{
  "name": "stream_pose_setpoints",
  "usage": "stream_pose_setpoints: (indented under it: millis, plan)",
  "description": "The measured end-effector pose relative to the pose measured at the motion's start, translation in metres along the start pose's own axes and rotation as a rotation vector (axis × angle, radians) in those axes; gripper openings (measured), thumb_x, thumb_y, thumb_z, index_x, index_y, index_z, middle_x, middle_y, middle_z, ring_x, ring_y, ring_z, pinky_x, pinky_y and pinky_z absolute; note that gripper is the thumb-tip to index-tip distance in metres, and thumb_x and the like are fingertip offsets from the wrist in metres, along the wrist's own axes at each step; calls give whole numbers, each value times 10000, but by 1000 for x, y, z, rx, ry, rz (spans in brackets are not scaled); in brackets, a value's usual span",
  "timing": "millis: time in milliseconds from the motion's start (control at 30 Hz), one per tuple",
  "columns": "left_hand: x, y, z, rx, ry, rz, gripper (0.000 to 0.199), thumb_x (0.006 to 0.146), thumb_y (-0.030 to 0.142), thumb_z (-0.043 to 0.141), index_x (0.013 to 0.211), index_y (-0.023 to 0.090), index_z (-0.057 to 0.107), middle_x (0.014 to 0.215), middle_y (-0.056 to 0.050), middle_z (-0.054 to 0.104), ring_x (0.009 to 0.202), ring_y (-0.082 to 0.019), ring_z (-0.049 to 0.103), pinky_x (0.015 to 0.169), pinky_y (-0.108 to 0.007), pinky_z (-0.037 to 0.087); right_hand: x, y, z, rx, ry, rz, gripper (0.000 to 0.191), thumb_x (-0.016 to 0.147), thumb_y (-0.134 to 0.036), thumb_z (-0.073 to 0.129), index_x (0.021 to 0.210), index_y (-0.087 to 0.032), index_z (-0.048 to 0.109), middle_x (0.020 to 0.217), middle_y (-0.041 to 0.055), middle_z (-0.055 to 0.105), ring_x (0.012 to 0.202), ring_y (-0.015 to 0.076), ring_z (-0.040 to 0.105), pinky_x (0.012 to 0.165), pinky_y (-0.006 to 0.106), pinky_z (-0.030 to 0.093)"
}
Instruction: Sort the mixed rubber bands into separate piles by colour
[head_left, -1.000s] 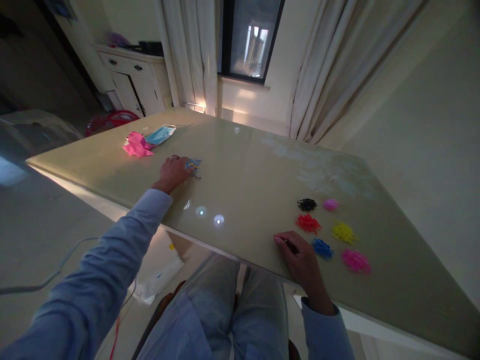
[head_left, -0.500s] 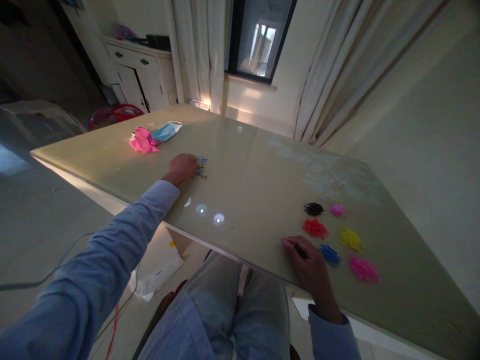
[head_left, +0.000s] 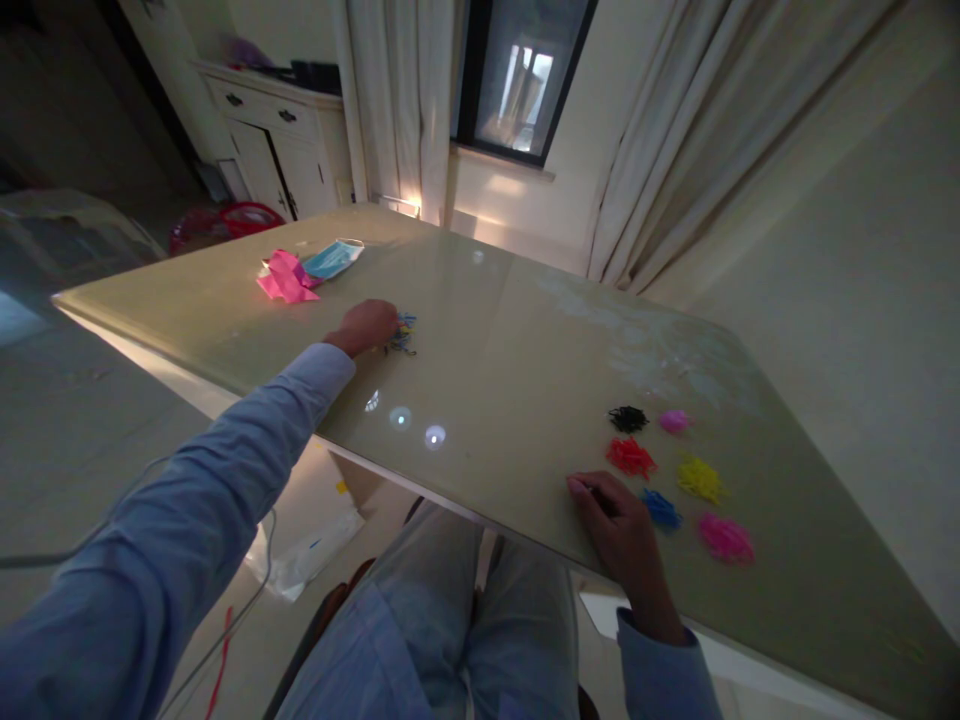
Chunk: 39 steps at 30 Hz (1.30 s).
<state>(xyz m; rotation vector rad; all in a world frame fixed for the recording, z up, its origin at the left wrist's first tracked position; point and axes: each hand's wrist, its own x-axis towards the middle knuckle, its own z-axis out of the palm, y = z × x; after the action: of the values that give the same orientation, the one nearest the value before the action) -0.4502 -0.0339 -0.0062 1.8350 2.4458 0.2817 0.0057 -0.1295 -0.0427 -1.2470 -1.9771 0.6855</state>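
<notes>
My left hand [head_left: 366,327] reaches across the table to a small mixed pile of thin blue, yellow and dark pieces [head_left: 405,330], which look like rubber bands. Its fingers are curled down at the pile's left edge, and what they pinch, if anything, is hidden. My right hand [head_left: 613,515] rests by the near edge, thumb and fingers drawn together; nothing can be made out in them. Close to it lie single-colour piles of similar pieces: blue [head_left: 661,509], red [head_left: 631,457], black [head_left: 628,418], yellow [head_left: 700,479], bright pink [head_left: 725,538] and lighter pink [head_left: 675,421].
Beyond my left hand, crumpled pink paper [head_left: 288,277] lies against a blue face mask [head_left: 334,259]. The glossy table [head_left: 495,380] has its near edge above my legs. A cable [head_left: 255,590] hangs at the left, near a white plastic bag [head_left: 315,555] below the table.
My left hand has shifted very slightly at the mixed pile. My right hand and the single-colour piles stay where they were.
</notes>
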Motion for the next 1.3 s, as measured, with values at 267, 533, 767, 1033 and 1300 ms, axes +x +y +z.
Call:
stream_pose_setpoints:
  millis: [267, 533, 767, 1033, 1300]
  plan:
    - [-7, 1, 0, 103, -32, 59, 337, 900, 247, 422, 1007, 96, 704, 1083, -213, 701, 1014, -290, 654, 863, -336, 466, 1, -1, 0, 2, 7, 11, 291, 888, -455, 595, 835, -199, 723, 793, 61, 709, 716, 209, 647, 646, 306, 496]
    - [-17, 3, -8, 40, 73, 108, 359, 917, 283, 394, 1045, 94, 672, 1015, -181, 719, 900, -258, 672, 789, -326, 476, 0, 2, 1, 7, -6, 16, 294, 893, -444, 589, 844, -189, 725, 807, 64, 706, 721, 200, 637, 655, 297, 487]
    - [-33, 8, -16, -181, 213, 183, 226, 796, 286, 559, 885, 145, 711, 880, -96, 736, 760, -194, 653, 739, -289, 484, -1, 0, -1, 25, -4, 3, 285, 889, -428, 593, 840, -179, 723, 804, 58, 699, 712, 188, 625, 639, 280, 468]
    - [-74, 31, -1, -755, 274, 184, 238, 744, 357, 686, 831, 142, 738, 824, -73, 737, 748, -181, 660, 731, -292, 516, -2, 1, 2, 51, 4, 2, 277, 890, -419, 592, 840, -178, 718, 790, 53, 690, 698, 180, 612, 628, 276, 458]
    - [-143, 122, 17, -1436, 47, 79, 310, 627, 400, 830, 782, 153, 725, 645, -19, 686, 553, -104, 571, 513, -220, 443, -2, 0, 4, 73, 30, -22, 255, 899, -387, 589, 828, -178, 717, 780, 48, 689, 685, 169, 605, 618, 267, 443]
